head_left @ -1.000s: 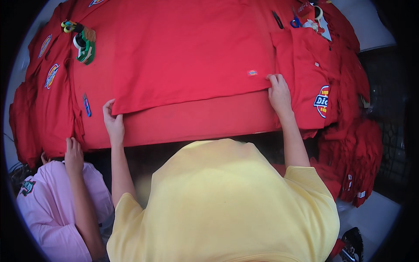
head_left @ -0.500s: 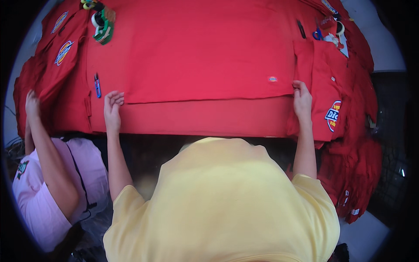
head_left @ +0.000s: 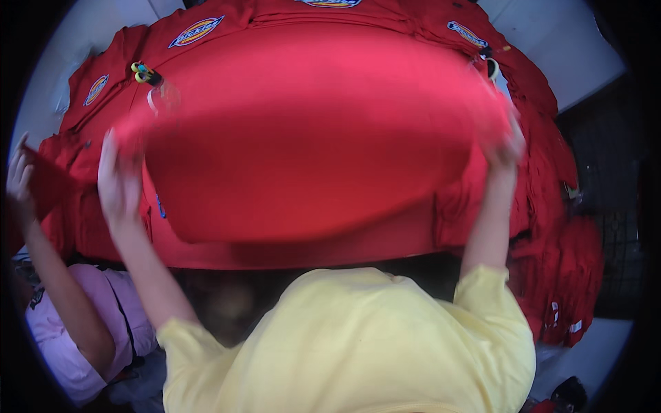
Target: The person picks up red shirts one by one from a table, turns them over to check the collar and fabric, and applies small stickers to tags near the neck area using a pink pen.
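Observation:
A wide red garment (head_left: 310, 158) hangs lifted in front of me, its far part bulging and blurred and its near edge sagging over the work surface. My left hand (head_left: 118, 172) grips it at the left side, fingers pointing away from me and somewhat smeared. At the right side my right hand (head_left: 507, 144) is closed on the cloth, also blurred by motion. The garment covers most of the red-covered table (head_left: 275, 258) between my hands.
Red garments with oval patches (head_left: 196, 32) lie round the far and left edges. Yellow-handled scissors (head_left: 144, 73) and a blue tool (head_left: 160, 205) lie left. A roll of tape (head_left: 492, 69) sits far right. At left, a co-worker's hand (head_left: 21, 179) holds red cloth.
The garment lay flat with its near edge between my hands; now it is raised off the table. Both my hands have moved up and outward. The co-worker's hand has shifted left.

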Demonstrator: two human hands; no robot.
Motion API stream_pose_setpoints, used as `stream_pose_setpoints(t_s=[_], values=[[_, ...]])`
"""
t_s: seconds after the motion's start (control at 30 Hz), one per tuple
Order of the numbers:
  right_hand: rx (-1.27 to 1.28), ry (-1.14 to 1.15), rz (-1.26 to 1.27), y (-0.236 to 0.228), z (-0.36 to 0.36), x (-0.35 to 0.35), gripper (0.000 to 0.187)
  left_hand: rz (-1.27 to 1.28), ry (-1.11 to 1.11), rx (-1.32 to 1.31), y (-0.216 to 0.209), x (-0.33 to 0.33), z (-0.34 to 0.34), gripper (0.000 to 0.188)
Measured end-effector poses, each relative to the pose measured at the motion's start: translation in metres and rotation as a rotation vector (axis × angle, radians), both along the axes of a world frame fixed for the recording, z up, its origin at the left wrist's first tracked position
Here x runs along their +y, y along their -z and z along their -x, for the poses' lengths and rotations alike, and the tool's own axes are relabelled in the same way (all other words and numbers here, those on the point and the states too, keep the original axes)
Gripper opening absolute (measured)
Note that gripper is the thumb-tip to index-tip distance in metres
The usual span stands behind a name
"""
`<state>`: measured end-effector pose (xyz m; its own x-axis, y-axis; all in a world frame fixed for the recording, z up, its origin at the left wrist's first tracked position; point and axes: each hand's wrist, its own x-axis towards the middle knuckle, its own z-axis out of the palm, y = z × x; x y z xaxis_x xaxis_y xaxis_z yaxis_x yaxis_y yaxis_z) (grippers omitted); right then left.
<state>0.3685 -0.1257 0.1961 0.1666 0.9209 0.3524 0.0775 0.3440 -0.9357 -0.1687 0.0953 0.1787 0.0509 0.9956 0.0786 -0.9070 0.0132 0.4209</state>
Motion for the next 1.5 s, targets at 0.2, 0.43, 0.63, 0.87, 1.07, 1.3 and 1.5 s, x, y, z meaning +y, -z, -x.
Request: stream_pose_setpoints(t_s=[0.2, 0.43, 0.63, 0.87, 1.07, 1.3, 1.5], values=[[-0.631, 0.305, 0.153, 0.102, -0.013, 0.072, 0.041, -0.521, 0.385, 1.655, 0.059, 0.032, -0.078, 0.068], [-0.814, 0.156, 0.431, 0.15, 0.05, -0.067, 0.066, -0.803, 0.493, 2.203, 0.127, -0.097, -0.066, 0.068], [-1.086, 0.119, 0.335, 0.179, 0.074, -0.08, 0.042, -1.338, 0.348, 2.146, 0.141, -0.089, -0.087, 0.032], [-1.132, -0.413, 0.715, 0.115, 0.051, -0.055, 0.021, -0.959, 1.42, 1.853, 0.097, -0.079, -0.092, 0.012], [-0.414, 0.421, 0.538, 0.184, -0.05, 0.012, 0.044, 0.157, 0.652, 1.007, 0.112, 0.007, -0.096, 0.042], [-0.267, 0.449, 0.558, 0.204, -0.038, -0.01, 0.02, -0.514, 0.438, 2.293, 0.146, 0.005, -0.048, 0.034], [0.208, 0.516, 0.016, 0.08, -0.088, -0.029, 0.005, -0.503, 0.26, 1.473, 0.05, 0.013, -0.046, 0.017]])
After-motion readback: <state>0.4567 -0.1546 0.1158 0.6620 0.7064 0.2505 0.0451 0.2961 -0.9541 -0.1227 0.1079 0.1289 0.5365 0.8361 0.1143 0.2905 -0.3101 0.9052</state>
